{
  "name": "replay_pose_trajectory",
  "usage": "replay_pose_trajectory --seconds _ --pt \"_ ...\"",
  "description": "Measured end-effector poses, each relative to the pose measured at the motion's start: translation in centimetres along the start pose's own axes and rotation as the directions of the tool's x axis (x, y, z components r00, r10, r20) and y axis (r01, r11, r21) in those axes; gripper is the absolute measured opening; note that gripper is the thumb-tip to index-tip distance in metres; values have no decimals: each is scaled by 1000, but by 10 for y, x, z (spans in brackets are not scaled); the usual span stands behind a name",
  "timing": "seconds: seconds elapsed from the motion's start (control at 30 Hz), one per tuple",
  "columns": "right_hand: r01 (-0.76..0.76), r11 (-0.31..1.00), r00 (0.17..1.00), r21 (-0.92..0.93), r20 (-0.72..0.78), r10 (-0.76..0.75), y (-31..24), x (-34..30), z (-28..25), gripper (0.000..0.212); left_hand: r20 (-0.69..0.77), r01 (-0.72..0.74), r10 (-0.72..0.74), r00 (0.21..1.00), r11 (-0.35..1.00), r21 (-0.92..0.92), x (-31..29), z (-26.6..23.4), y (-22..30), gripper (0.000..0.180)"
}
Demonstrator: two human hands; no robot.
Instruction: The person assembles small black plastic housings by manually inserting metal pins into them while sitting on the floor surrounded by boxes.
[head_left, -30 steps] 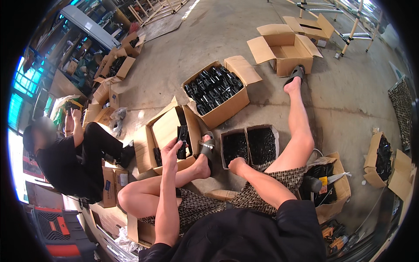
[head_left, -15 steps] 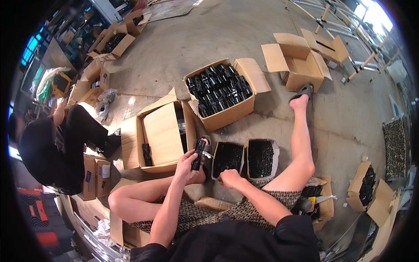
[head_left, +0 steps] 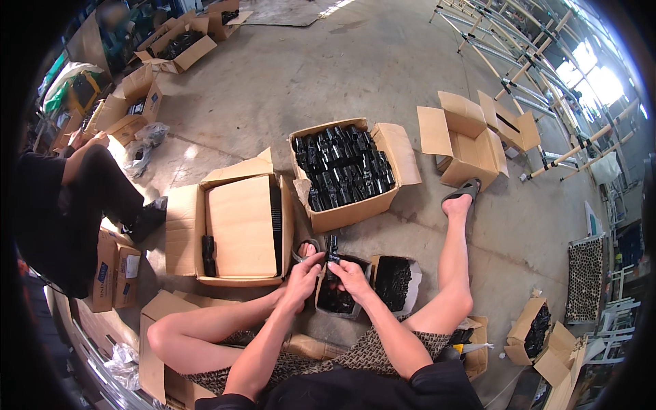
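Note:
A black tubular plastic part (head_left: 332,244) stands roughly upright between my hands, above the left of two small open boxes. My right hand (head_left: 351,280) is closed on its lower end, thumb in front. From the other side, my left hand (head_left: 304,279) curls its fingers in at the part; their exact grip is partly hidden. Small black pieces fill the left small box (head_left: 347,314), which my right hand partly covers, and the right small box (head_left: 414,298). Beyond them, a carton (head_left: 350,217) holds rows of similar black parts.
Left of my hands sits an open carton (head_left: 179,232) with a cardboard sheet and one black part (head_left: 208,255) on it. An open box (head_left: 467,152) stands by my right foot. Another person (head_left: 61,212) sits at the far left. Pipe racks (head_left: 526,75) rise at the upper right.
My right hand has come up from the left small box to the black part. My left hand has brought the part lower and toward the right hand. The view has shifted.

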State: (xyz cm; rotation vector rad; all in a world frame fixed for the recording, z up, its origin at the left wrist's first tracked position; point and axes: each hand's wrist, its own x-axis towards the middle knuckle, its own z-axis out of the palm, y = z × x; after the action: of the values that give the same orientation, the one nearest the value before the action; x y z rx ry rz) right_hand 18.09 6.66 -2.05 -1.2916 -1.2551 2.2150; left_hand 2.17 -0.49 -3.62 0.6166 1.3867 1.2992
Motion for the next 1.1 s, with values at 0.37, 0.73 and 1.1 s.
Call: replay_pose_trajectory --seconds 0.37,0.73,1.1 --pt "294 816 794 -497 -349 -498 -142 150 -138 23 -517 212 327 791 646 733 21 -195 70 33" --pt "52 609 707 -791 -402 -582 -143 224 -169 41 -564 483 395 725 290 826 8 -228 15 43" --pt "433 819 782 -377 -295 -549 -56 55 -80 19 -565 552 436 700 171 816 30 -236 -4 36"
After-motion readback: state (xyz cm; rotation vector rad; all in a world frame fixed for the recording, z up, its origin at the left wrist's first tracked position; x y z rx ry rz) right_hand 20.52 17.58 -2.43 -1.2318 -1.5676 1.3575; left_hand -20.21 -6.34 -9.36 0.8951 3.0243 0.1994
